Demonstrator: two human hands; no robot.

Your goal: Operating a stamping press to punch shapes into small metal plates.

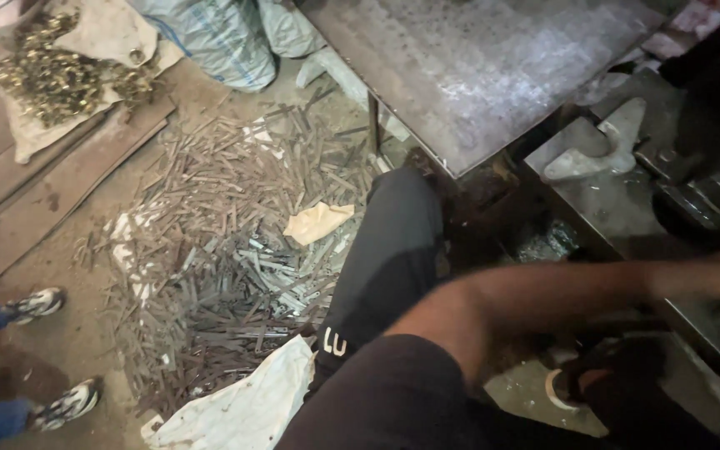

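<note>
A bare forearm [577,292], which looks like my left, stretches from an elbow at the centre to the right edge; its hand is out of frame. Below it a dark, blurred shape [618,383] with a pale ring lies low by the machine. I cannot tell if this is my right hand in a glove. My leg in black trousers [389,250] points toward a large pile of thin grey metal strips [227,250] on the floor. The forearm passes over the grey bed of a dark metal machine [693,183].
A steel table top [485,67] stands above the leg. A grey shaped metal piece [602,150] lies on the machine. A pale cloth [317,221], a white sack [243,408], brass bits on sacking [52,75], woven bags [218,33]. Another person's sneakers [39,304] stand left.
</note>
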